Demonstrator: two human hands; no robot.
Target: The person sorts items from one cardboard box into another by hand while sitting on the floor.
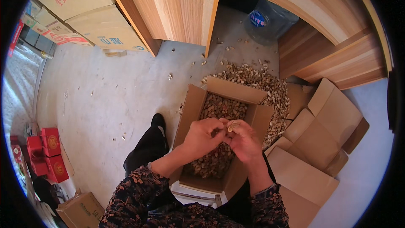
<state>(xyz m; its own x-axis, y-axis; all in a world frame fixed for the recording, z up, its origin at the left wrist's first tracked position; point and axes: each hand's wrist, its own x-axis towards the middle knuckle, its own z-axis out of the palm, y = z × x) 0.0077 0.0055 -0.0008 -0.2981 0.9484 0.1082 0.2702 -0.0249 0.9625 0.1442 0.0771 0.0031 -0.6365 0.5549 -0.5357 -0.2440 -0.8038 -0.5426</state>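
Observation:
Both my hands meet over an open cardboard box (185, 114) that holds a bed of brown peanuts (211, 164). My left hand (202, 137) is closed, thumb and fingers pinched together near its partner; what lies in that pinch is too small to make out. Between the thumb and bent fingers of my right hand (247, 143) sits a pale peanut shell (232, 127). The fingertips of the two hands touch or nearly touch. Behind and to the right of the box, a heap of pale empty shells (276, 97) spreads over the floor.
Flattened cardboard (314, 139) lies on the right. Wooden cabinets (177, 8) stand at the back, with a clear plastic water jug (270, 21) in the gap. Stacked cartons (105, 25) fill the far left. Red boxes (52, 156) and a small carton (82, 211) sit at left.

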